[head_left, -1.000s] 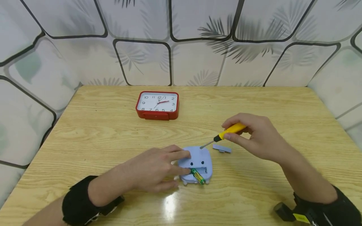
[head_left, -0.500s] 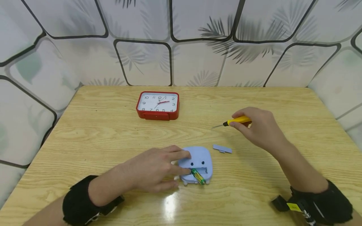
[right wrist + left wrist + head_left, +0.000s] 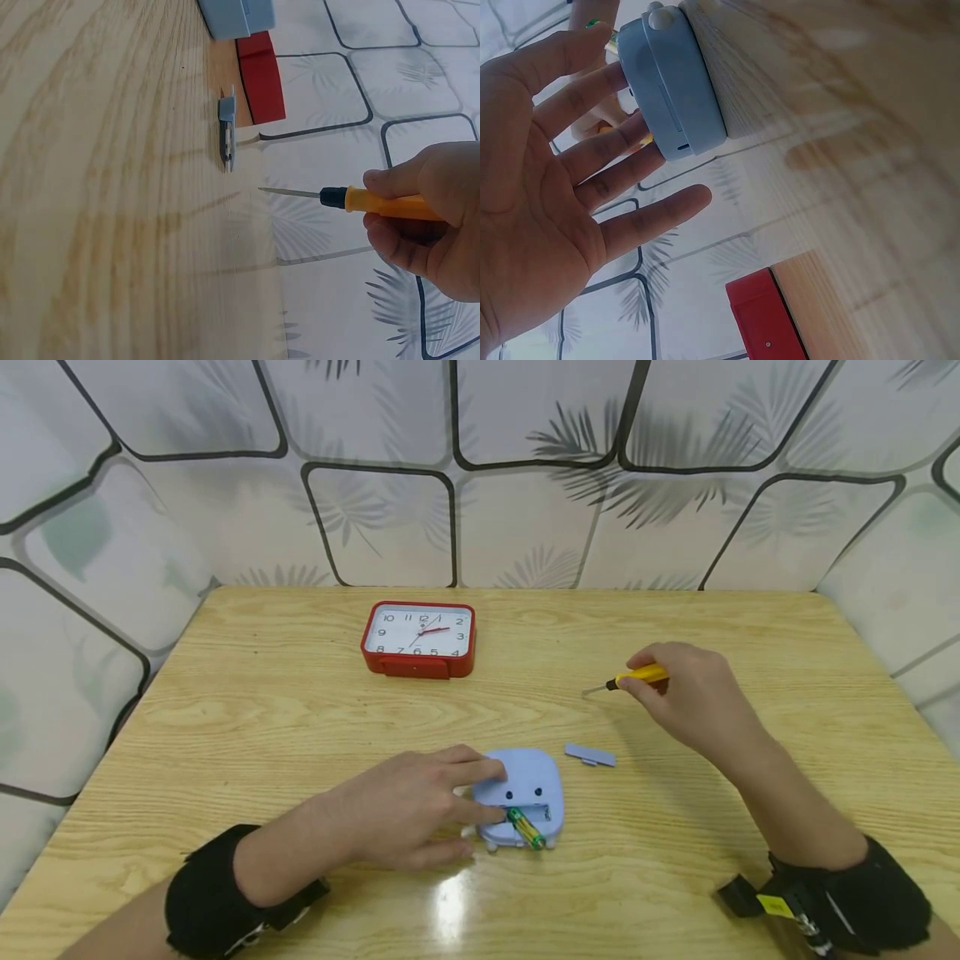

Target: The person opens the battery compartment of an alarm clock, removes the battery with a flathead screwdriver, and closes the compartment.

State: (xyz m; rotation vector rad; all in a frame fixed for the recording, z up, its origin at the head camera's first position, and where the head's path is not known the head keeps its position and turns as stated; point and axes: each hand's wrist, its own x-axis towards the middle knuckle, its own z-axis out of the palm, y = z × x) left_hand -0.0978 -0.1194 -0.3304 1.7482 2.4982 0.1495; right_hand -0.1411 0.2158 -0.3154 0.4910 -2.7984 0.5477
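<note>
My left hand (image 3: 405,810) rests its spread, nearly straight fingers on a light blue rounded device (image 3: 531,771) lying on the table. The device's battery slot faces up, and a green-and-yellow battery (image 3: 527,829) sits slanted in it, one end out over the edge. In the left wrist view, the fingertips reach the far face of the device (image 3: 671,82), partly hidden behind it. My right hand (image 3: 705,702) pinches the yellow handle of a screwdriver (image 3: 382,204) between thumb and fingers. Its metal tip points left, above the tabletop. A small light blue battery cover (image 3: 590,755) lies right of the device.
A red desk clock (image 3: 418,633) with a white dial stands farther back, left of centre. The wood-grain table (image 3: 262,710) ends at a patterned wall covering (image 3: 517,527) behind and at both sides. Black bands circle both wrists.
My right hand has carried the screwdriver up, back and to the right, away from the light blue device, its tip no longer over it. Left hand, device and battery have stayed put.
</note>
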